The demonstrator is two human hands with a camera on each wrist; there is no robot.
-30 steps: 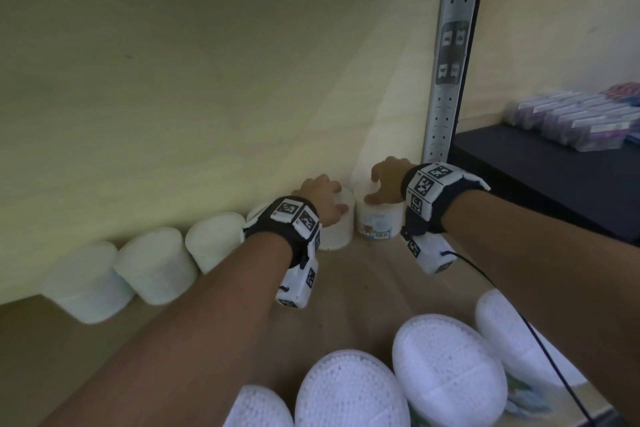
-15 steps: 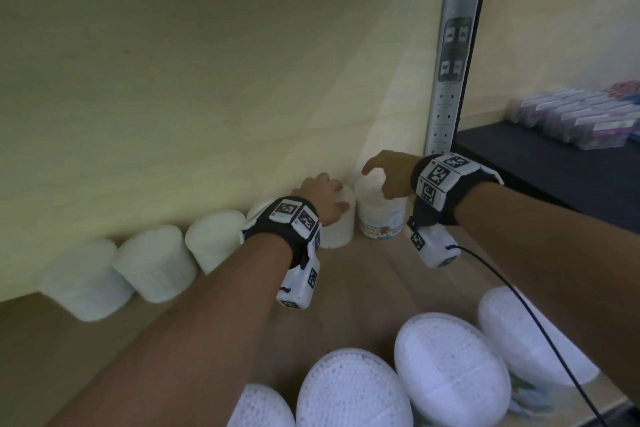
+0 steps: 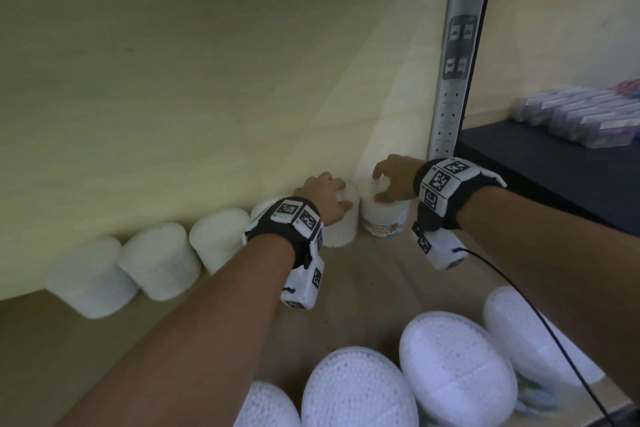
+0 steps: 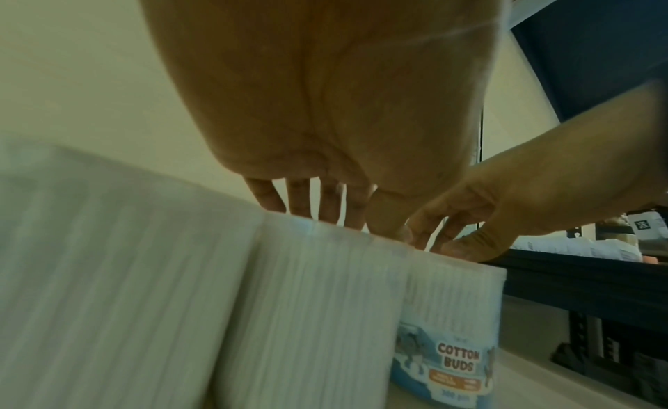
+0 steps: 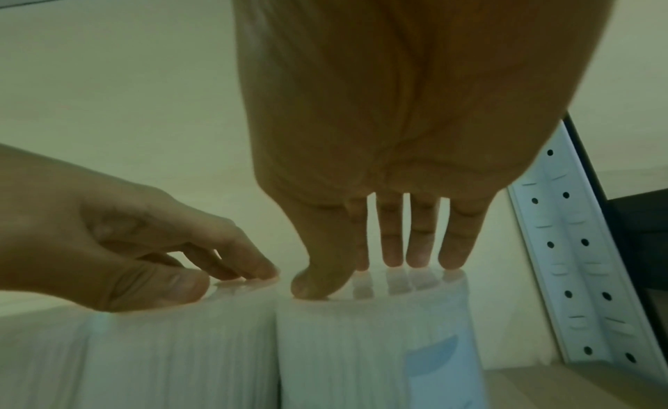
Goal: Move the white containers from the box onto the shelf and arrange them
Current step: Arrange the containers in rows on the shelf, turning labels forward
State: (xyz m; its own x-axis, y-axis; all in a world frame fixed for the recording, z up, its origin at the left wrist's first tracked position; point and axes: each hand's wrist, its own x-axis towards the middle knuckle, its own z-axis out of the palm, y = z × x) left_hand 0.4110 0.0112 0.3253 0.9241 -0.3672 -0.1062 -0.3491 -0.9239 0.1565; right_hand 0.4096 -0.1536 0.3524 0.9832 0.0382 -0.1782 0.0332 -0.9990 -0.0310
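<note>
Several white containers stand in a row along the back wall of the wooden shelf (image 3: 381, 281). My left hand (image 3: 327, 196) (image 4: 325, 115) holds a plain white container (image 3: 341, 230) (image 4: 314, 301) from above, fingers curled over its far rim. Touching it on the right stands a container labelled COTTON BUDS (image 3: 384, 220) (image 4: 452, 315) (image 5: 361, 344), last in the row. My right hand (image 3: 393, 180) (image 5: 325, 244) arches over it, fingertips at the lid's far edge and thumb at its near edge.
More white containers (image 3: 159, 263) continue the row to the left. Three others (image 3: 457, 364) lie near the front edge, round tops facing me. A perforated metal upright (image 3: 453, 80) bounds the bay on the right; beyond it a dark shelf (image 3: 554, 177) carries wrapped packets (image 3: 588, 114).
My right hand lifted slightly off the labelled container half a second ago and has come back down onto its lid. The left hand has stayed on its container.
</note>
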